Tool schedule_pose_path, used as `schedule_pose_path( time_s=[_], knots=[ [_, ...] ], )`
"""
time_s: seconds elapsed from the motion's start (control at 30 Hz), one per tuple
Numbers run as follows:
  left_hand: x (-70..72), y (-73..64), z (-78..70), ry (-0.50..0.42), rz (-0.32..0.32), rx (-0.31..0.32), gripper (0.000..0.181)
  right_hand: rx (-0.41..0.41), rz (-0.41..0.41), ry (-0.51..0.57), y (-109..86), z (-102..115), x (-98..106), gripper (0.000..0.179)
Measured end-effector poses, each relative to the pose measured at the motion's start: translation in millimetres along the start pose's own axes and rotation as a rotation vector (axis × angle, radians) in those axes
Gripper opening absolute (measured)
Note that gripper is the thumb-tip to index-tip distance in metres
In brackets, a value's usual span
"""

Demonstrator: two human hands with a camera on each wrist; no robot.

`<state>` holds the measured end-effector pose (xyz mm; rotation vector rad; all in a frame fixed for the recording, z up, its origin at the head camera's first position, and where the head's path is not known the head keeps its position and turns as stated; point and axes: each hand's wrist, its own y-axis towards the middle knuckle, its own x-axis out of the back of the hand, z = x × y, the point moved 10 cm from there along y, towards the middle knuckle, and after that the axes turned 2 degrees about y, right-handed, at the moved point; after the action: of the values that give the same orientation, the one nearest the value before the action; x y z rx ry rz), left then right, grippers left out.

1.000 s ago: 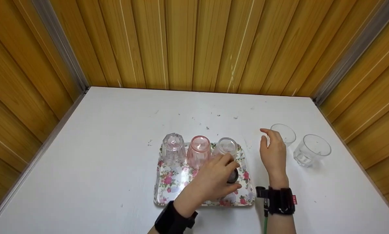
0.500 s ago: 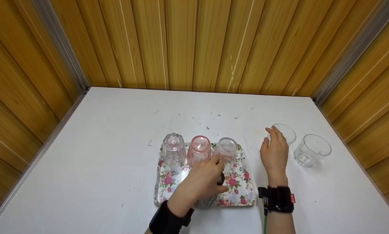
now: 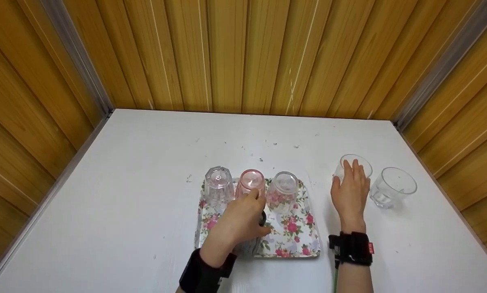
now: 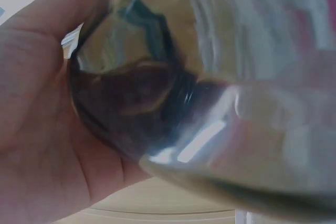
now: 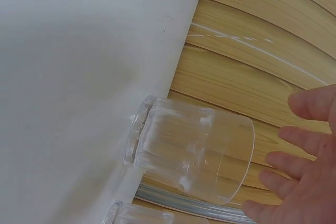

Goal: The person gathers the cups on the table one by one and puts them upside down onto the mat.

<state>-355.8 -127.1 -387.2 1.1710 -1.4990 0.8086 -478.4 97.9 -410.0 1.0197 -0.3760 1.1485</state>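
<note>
My left hand (image 3: 239, 219) grips a clear glass (image 4: 215, 108) with a dark-looking base, low over the front of the flowered tray (image 3: 308, 244). The hand covers much of this glass in the head view, so I cannot tell whether it touches the tray. Along the tray's back stand a faceted clear glass (image 3: 219, 187), a pink glass (image 3: 252, 179) and another clear glass (image 3: 284, 185), all upside down. My right hand (image 3: 351, 195) reaches toward an upright clear glass (image 5: 194, 145), its fingers extended; in the right wrist view a gap separates them.
Right of that glass stands a second upright clear glass (image 3: 392, 187), partly seen at the bottom of the right wrist view. The white table (image 3: 153, 162) ends at wood-look panelled walls (image 3: 263, 57) at the back and sides.
My left hand has moved left across the tray with the glass, from the right side toward the middle front. My right hand has shifted slightly right, nearer the upright glass.
</note>
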Motion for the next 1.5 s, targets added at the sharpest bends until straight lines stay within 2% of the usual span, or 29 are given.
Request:
schedule_pose_path(
  time_s=[0.17, 0.53, 0.87, 0.97, 1.13, 1.33, 1.5],
  knots=[
    [3.0, -0.2, 10.9, -0.039, 0.006, 0.046, 0.061, 0.013, -0.004, -0.069, 1.4, -2, 0, 0.048],
    [2.4, -4.7, 29.6, -0.139, 0.005, 0.139, 0.082, 0.023, -0.007, -0.084, 7.9, -12, -7, 0.052],
    [10.4, -6.1, 37.0, 0.007, -0.098, 0.148, 0.069, 0.012, 0.013, -0.091, 13.4, -21, -14, 0.055],
    [9.6, -6.1, 41.1, 0.021, -0.089, 0.175, 0.071, 0.007, 0.026, -0.108, 18.2, -23, -16, 0.055],
    [7.4, -6.2, 47.8, 0.026, -0.066, 0.216, 0.068, -0.014, 0.093, -0.160, 29.3, -28, -23, 0.056],
    [6.7, -6.8, 49.8, 0.035, -0.059, 0.224, 0.064, -0.024, 0.170, -0.219, 38.9, -32, -30, 0.057],
    [8.4, -7.0, 50.1, 0.047, -0.068, 0.221, 0.058, -0.027, 0.203, -0.232, 43.4, -34, -32, 0.056]
  ],
)
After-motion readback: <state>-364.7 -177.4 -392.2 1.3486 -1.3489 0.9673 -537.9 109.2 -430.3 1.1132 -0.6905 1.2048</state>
